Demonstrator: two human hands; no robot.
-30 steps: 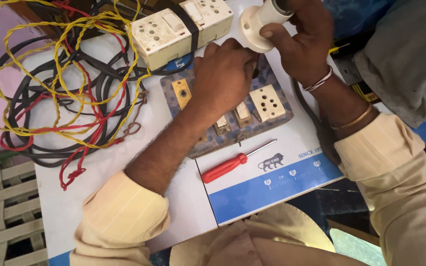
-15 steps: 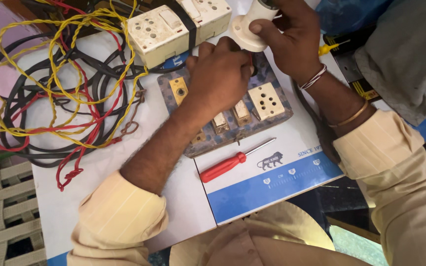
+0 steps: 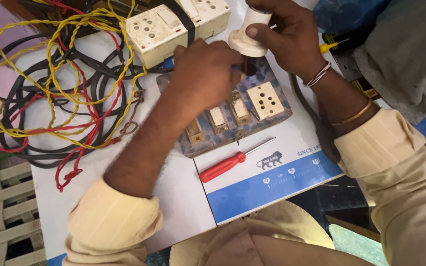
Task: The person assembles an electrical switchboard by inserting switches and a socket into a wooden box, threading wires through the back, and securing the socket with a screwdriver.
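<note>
Nearest on the tabletop (image 3: 173,197) lies a red screwdriver (image 3: 223,167), untouched. Beyond it the switch board (image 3: 232,116) sits as it did a second ago. The left hand (image 3: 205,74) has slid up to the board's far edge, curled, fingers hidden; I cannot tell what it pinches. The right hand (image 3: 287,37), clamped on the white lamp holder (image 3: 250,34), has tilted it nearer. Wires (image 3: 55,98) and a socket box (image 3: 173,27) lie farthest.
</note>
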